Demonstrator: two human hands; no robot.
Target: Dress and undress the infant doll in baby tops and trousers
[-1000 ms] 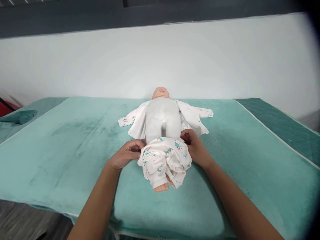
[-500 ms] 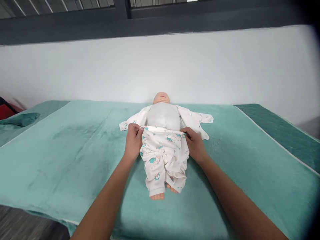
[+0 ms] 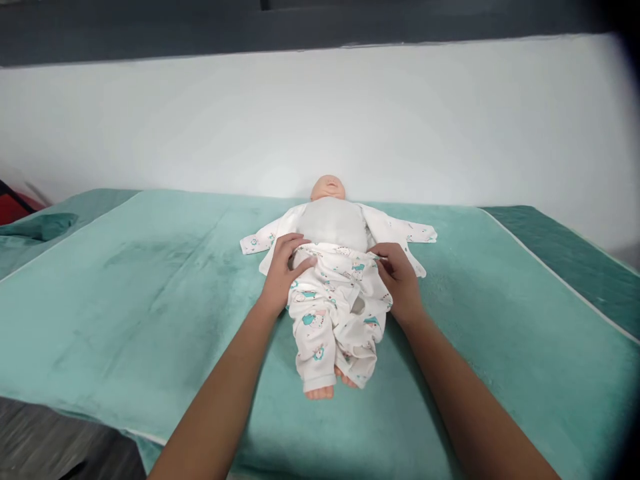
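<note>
A baby doll [image 3: 334, 223] lies on its back with its head toward the wall. White printed baby trousers [image 3: 314, 320] cover its legs up to the waist, with the toes showing at the hems. Its white baby jacket [image 3: 387, 227] is spread open, both sleeves out to the sides. Thumb and fingers apart, my left hand [image 3: 281, 275] rests against the left side of the waistband. On the right, my right hand [image 3: 401, 283] has its fingers curled on the waistband's edge; the fingertips are partly hidden. A small gap shows near the trousers' crotch.
A green sheet [image 3: 150, 300] covers the bed, with its front edge at the lower left above a dark floor [image 3: 65, 443]. Behind the doll rises a white wall [image 3: 225, 127]. Something red [image 3: 13, 208] stands at the far left.
My left hand has gone from pinching the waistband to lying with its fingers apart on the waist. The waistband, earlier stretched straight, now sits bunched. The view has tipped down slightly.
</note>
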